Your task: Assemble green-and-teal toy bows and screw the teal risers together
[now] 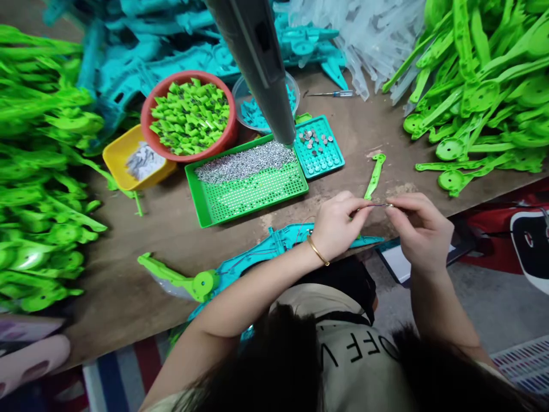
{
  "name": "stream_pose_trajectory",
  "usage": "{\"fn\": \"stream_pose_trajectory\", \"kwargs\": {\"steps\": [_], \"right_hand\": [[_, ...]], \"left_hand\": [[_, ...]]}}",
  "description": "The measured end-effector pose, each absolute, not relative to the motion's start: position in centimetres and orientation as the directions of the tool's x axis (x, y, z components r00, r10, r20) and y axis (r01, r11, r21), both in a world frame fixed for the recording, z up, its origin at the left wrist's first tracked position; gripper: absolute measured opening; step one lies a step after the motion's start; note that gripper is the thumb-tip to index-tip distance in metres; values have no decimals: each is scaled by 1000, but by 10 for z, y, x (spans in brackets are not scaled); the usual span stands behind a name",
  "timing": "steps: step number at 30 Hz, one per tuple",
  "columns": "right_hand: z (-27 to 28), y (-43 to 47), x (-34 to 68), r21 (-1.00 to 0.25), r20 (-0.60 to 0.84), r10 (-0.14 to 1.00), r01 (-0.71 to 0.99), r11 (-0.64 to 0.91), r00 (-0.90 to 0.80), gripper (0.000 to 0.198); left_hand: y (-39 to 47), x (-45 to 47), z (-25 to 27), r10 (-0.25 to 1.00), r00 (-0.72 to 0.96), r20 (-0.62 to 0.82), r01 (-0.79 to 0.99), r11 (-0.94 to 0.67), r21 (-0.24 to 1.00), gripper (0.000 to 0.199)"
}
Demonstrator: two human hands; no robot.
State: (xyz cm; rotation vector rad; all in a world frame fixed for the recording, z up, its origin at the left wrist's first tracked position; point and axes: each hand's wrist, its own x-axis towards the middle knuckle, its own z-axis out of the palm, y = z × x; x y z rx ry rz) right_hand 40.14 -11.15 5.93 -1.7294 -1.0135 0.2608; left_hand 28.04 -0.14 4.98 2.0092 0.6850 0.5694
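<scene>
Between my two hands a thin dark wire is stretched level above the table edge. My left hand pinches one end, and my right hand pinches the other, where a tiny shiny piece shows at the fingertips. Under my left forearm lies a long turquoise plastic frame with thin red wires along it, partly hidden by the arm. A bright green arm-shaped part is joined to its left end. Just beyond my hands a small green plastic strip rests on the table.
A green basket of screws and a turquoise tray of small round metal pieces stand mid-table. Behind are a red bowl of green parts and a yellow bin. Green parts pile up left and right. A grey tube hangs overhead.
</scene>
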Motion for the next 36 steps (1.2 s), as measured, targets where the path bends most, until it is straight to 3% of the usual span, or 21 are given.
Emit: {"fn": "stream_pose_trajectory", "kwargs": {"steps": [11, 16, 24, 27, 29, 33, 36], "right_hand": [[39, -108, 442, -912, 206, 838, 409, -22, 505, 12], [36, -106, 445, -912, 170, 888, 410, -23, 428, 11], [33, -102, 446, -941, 191, 861, 339, 23, 472, 10], [29, -102, 448, -972, 99, 864, 232, -21, 493, 7], [26, -98, 452, -963, 74, 846, 257, -76, 528, 9], [16, -80, 466, -799, 208, 816, 575, -176, 539, 7], [6, -66, 477, -669, 229, 856, 714, -208, 463, 6]], "left_hand": [[-2, 286, 48, 715, 698, -28, 181, -138, 974, 15], [1, 291, 49, 709, 679, -189, 204, 64, 977, 13], [4, 296, 52, 677, 692, -250, 163, 191, 968, 15], [3, 303, 48, 689, 681, -247, 185, 165, 969, 14], [4, 310, 43, 724, 655, -216, 210, 100, 973, 12], [5, 325, 34, 749, 655, -94, 331, -174, 927, 18], [2, 329, 32, 682, 727, -84, 469, -403, 786, 22]]}}
